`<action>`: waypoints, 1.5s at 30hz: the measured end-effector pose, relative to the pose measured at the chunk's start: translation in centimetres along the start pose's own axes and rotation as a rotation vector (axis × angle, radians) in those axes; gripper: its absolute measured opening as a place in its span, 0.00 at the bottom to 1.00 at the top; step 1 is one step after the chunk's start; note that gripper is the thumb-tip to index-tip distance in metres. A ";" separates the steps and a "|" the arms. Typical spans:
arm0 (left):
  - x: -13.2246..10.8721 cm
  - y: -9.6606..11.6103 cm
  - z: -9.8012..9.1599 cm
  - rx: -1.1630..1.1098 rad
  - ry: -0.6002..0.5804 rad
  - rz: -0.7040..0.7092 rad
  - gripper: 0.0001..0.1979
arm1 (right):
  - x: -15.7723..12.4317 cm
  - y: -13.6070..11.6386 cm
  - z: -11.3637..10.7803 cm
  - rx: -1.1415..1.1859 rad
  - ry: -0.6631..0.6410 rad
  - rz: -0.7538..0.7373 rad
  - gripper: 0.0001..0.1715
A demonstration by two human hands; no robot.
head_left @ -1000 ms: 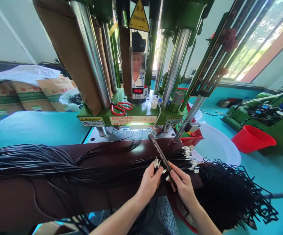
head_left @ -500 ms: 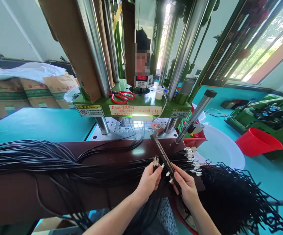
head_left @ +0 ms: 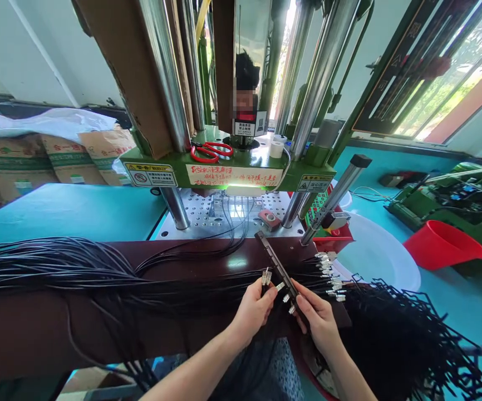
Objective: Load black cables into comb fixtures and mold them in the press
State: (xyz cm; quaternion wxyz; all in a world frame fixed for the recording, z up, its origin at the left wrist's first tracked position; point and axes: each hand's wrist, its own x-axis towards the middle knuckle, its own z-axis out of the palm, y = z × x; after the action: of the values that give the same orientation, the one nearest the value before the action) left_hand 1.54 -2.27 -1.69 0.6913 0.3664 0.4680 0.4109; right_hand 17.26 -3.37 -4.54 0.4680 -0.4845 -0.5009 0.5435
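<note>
My left hand (head_left: 257,303) is closed around several black cables, whose silver connectors (head_left: 266,276) stick up above the fingers. One more connector pokes out beside the thumb, close to a long dark metal bar (head_left: 280,270). The bar slants up and to the left, gripped near its lower end by my right hand (head_left: 316,312). Small silver connectors (head_left: 289,303) show along the bar's lower left side, between the two hands. Behind the hands, a bundle of black cables (head_left: 207,287) runs across the brown board (head_left: 132,323), ending in a row of silver connectors (head_left: 333,278) at the right.
A green press (head_left: 245,178) with steel columns stands behind the board, red scissors (head_left: 211,151) on its plate. At right are a black tangled pile (head_left: 391,334), a white basin (head_left: 403,250) and a red bucket (head_left: 445,245). More black cables (head_left: 57,262) lie at left.
The view has shifted slightly, and the press's upper plate appears higher, showing more of the perforated plate below. Both hands keep their holds; the connector by my left thumb has turned slightly.
</note>
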 end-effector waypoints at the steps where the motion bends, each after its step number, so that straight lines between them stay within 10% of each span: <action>1: 0.1 -0.1 0.0 0.012 0.014 0.022 0.13 | 0.0 0.0 0.0 -0.041 -0.007 -0.021 0.23; 30: 1.2 1.6 -1.7 0.254 0.103 0.167 0.14 | -0.2 -0.2 0.1 -0.158 -0.052 -0.097 0.24; 38: 0.7 3.9 -3.1 -0.191 0.039 0.069 0.16 | -0.4 -0.3 0.1 -0.004 0.073 0.018 0.26; 45: 1.2 3.8 -2.9 -0.058 0.032 0.007 0.15 | -0.1 -0.2 0.0 -0.006 0.020 0.015 0.23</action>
State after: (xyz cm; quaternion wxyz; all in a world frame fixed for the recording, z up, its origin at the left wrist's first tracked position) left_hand -1.75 0.69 0.41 0.6926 0.3414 0.4656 0.4324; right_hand 17.31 -3.50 -4.29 0.4676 -0.4951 -0.4939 0.5406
